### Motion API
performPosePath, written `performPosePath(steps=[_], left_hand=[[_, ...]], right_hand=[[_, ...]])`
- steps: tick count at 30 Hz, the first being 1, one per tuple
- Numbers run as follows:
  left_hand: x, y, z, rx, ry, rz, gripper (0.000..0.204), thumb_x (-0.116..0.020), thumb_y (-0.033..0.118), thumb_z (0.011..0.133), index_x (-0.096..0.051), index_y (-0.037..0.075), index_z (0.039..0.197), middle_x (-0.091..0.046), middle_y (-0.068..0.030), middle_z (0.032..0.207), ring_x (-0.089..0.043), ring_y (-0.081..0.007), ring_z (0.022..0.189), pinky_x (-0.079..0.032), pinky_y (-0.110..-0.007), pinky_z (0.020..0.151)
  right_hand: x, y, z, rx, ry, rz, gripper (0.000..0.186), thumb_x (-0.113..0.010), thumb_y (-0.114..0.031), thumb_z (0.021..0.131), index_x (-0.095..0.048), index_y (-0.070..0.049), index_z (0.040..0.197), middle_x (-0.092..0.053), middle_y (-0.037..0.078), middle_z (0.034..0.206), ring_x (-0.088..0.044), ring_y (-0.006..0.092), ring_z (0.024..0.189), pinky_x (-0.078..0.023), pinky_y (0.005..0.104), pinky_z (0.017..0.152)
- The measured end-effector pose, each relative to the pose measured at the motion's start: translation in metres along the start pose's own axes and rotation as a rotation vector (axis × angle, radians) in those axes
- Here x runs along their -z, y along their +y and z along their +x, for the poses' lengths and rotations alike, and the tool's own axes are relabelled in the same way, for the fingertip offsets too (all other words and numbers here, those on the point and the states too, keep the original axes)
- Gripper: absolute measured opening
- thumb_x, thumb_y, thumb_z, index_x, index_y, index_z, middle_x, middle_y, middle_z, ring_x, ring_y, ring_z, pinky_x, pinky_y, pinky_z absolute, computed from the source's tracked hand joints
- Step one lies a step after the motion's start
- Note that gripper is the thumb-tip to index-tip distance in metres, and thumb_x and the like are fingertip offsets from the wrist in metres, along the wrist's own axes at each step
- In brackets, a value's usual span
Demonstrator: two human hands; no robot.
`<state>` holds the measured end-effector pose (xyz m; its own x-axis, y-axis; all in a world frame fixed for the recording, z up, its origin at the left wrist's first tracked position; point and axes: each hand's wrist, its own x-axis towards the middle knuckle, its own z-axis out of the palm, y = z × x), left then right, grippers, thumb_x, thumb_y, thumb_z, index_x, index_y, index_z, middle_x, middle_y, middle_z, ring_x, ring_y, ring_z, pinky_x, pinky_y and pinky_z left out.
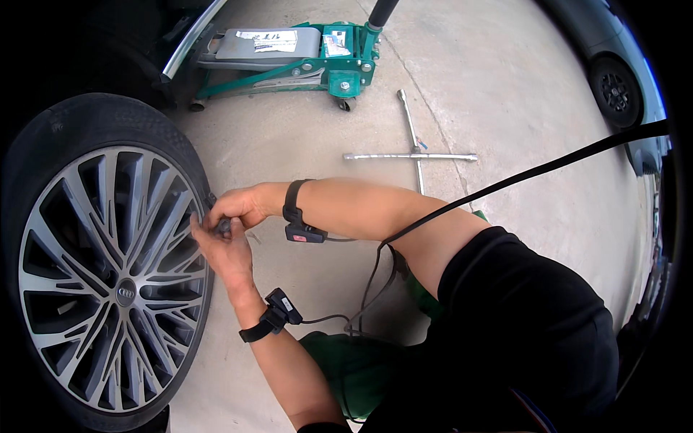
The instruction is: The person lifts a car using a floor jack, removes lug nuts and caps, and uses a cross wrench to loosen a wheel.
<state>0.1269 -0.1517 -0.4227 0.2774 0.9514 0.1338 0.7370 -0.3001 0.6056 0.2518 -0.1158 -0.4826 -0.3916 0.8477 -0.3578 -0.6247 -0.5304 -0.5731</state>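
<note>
A car wheel (43,133) with a black tire and multi-spoke silver-and-dark rim stands at the left. My left hand (225,256) and my right hand (240,206) meet beside the rim's right edge, both with fingers closed around a small dark grey piece (224,226) that is partly hidden and too small to name. My right arm reaches across from the right, my left from below. Each wrist has a black strap with a small boxed device and cable.
A green floor jack (346,61) stands at the top. A chrome cross wrench (447,156) lies on the concrete floor (505,115). A parked car (613,36) is at upper right, dark bodywork at upper left. A black cable (548,159) crosses above my right arm.
</note>
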Motion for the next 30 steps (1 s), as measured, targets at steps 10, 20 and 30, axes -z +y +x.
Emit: performPosePath(steps=[10,20,30], left_hand=[[0.002,0.023,-0.001,0.181,-0.024,-0.232,0.060,-0.061,0.021,0.090,-0.039,-0.007,0.138,-0.045,-0.0280,0.142,-0.042,-0.0372,0.135,-0.032,-0.040,0.111],[0.002,0.025,0.000,0.224,0.024,-0.241,0.061,-0.062,0.027,0.088,-0.044,-0.007,0.135,-0.053,-0.0274,0.134,-0.052,-0.0372,0.125,-0.039,-0.040,0.105],[0.057,0.005,-0.007,0.385,0.034,-0.333,0.057,-0.063,0.031,0.088,-0.052,-0.009,0.128,-0.057,-0.0269,0.127,-0.054,-0.0343,0.121,-0.039,-0.036,0.102]], right_hand=[[0.256,-0.014,-0.171,-0.356,1.420,-1.219,0.029,-0.058,-0.016,0.087,-0.069,-0.006,0.112,-0.067,0.018,0.116,-0.064,0.0317,0.111,-0.052,0.0388,0.094],[0.263,-0.041,-0.211,-0.231,1.506,-1.143,0.036,-0.056,-0.024,0.084,-0.070,-0.003,0.110,-0.067,0.021,0.114,-0.064,0.0324,0.110,-0.051,0.0387,0.091],[0.005,-0.082,-0.041,0.250,0.522,-0.904,0.036,-0.059,-0.038,0.089,-0.060,-0.002,0.090,-0.046,0.000,0.075,-0.036,0.0121,0.062,-0.034,0.0271,0.051]])
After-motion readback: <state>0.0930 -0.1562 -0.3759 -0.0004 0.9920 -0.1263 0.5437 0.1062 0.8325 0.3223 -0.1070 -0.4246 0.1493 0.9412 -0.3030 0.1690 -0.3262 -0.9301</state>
